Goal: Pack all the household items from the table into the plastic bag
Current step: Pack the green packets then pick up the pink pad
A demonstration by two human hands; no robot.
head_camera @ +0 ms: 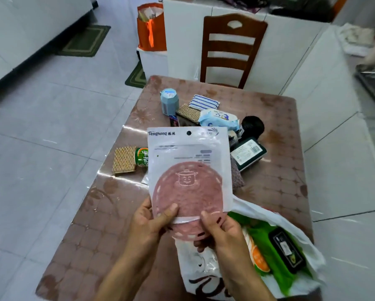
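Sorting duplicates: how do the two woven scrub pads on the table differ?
The near scrub pad lies alone at the table's left edge beside a green can; the far scrub pad sits in the pile, partly under the wipes pack. The near one shows fully; the far one is turned diagonally. Both are tan and woven.

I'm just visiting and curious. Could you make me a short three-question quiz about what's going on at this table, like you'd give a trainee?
1. True or false: both hands hold the white packet with the round pink silicone mat.
2. Which lies inside the white plastic bag? A) the blue-striped folded cloth B) the black rectangular box with a label C) the pale blue wet-wipes pack
3. Fill in: left of the packet, a green can lies beside a woven tan ____.

Key: 1 true; 2 B; 3 scouring pad.
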